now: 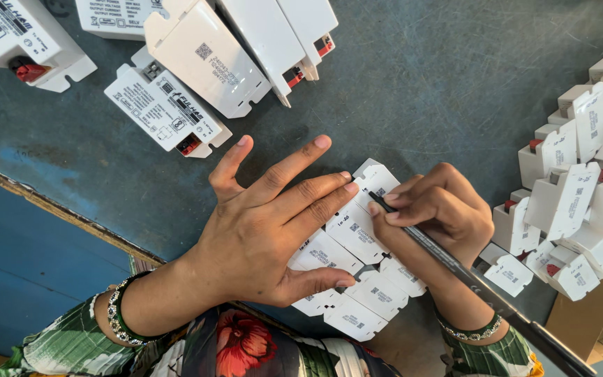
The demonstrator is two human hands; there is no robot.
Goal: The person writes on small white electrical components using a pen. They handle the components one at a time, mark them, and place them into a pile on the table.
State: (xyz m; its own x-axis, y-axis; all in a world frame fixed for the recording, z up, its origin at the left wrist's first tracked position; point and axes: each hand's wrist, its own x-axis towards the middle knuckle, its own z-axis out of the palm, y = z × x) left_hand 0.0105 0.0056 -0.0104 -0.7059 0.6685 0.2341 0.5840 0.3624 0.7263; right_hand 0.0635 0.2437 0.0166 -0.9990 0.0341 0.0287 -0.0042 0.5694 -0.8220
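Pressing flat on a row of small white units (357, 272), the left hand (266, 230) lies palm down with its grip fully spread: fingers extended and fanned, closed on nothing, the thumb tip resting on the near edge of the row. The units lie side by side on the table (441, 91), close to its near edge, running diagonally from the far right toward the person; each shows a small printed label. The right hand (441, 209) has its grip closed tight around a dark pen (455, 265), fingers curled and bunched near the tip, with the tip touching the top of one unit just beside the left fingertips (350, 187). The pen's shaft runs back past the right wrist toward the lower right. A beaded bracelet (116, 314) sits on the left wrist. To the right, a heap of like units (581, 188) is stacked, some showing red parts, well apart from the left hand. Larger white boxes (204, 63) lie at the far left of the table, untouched.
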